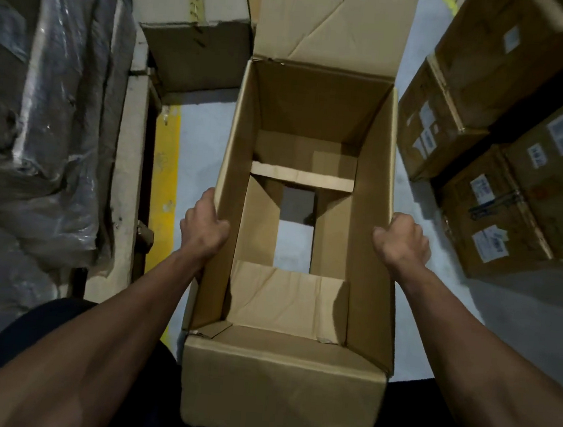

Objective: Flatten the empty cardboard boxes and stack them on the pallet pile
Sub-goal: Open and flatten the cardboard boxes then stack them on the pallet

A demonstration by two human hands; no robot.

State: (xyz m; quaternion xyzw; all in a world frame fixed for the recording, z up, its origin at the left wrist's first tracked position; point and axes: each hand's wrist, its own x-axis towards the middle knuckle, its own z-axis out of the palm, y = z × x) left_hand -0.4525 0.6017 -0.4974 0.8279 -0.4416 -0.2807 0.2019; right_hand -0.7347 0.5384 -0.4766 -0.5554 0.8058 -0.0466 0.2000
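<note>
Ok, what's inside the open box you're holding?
The box holds no goods. Its bottom flaps are open, so grey floor shows through the gap. Left hand and right hand grip its side walls. The flaps hide the floor beneath them.

- Left hand (204,228): fingers lie outside the cardboard box (302,215) wall; only the thumb shows at the rim.
- Right hand (402,245): fingertips concealed behind the box's right wall.
- Stacked cartons (505,159) at right: cut off by the frame edge; label print too small to read.
- Wrapped load (43,104) at left: contents obscured by plastic, cut off by the edge.
</note>
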